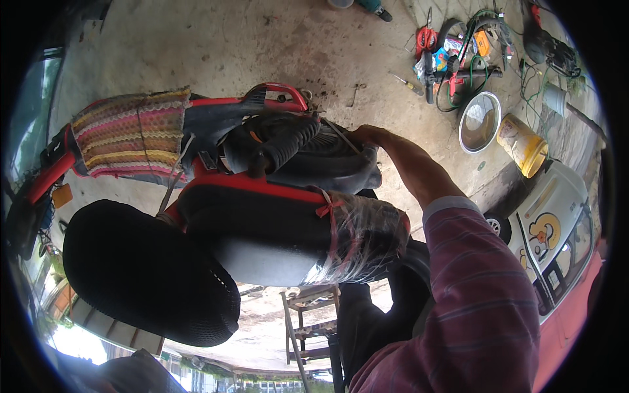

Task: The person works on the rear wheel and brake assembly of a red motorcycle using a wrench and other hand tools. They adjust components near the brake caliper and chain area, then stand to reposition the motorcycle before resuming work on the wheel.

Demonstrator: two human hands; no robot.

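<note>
A red and black scooter spans the middle, with its black rear wheel [314, 147] and fender [357, 171] toward the far side. My right arm, in a maroon striped sleeve, reaches across to the far edge of the wheel. There my right hand [367, 135] touches or sits right beside it; its fingers are hidden. A black coil shock absorber [293, 143] rises next to the wheel. Nearer me lies the scooter's dark seat [268, 245], its right end wrapped in clear plastic [367, 229] and tied with red string. My left hand is out of sight.
A striped woven mat [134, 141] covers part of the scooter, and a black mesh seat [144, 272] is at near left. On the concrete floor at far right are red-handled scissors [426, 39], a metal basin [480, 123], a yellow bucket [522, 145] and a white toy car [553, 216].
</note>
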